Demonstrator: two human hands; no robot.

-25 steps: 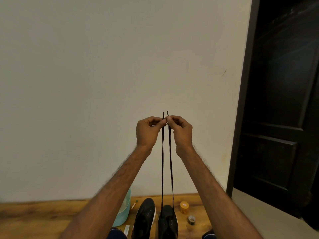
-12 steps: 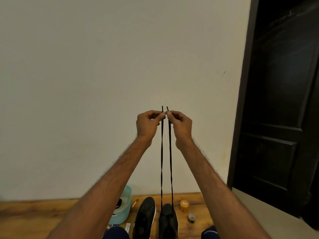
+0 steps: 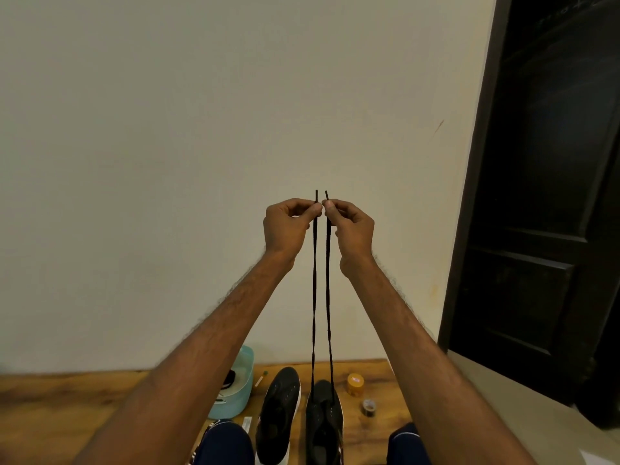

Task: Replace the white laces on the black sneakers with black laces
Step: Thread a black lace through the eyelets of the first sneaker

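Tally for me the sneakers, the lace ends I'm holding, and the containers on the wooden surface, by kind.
Black sneakers: 2
Black lace ends: 2
Light blue tub: 1
Orange jar: 1
Total: 6

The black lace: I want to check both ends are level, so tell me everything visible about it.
The black lace is thin, seemingly woven cord. Its two strands rise taut and nearly parallel from the sneaker on the right. The left hand pinches one end, the right hand the other; both stiff tips poke up at about equal height.
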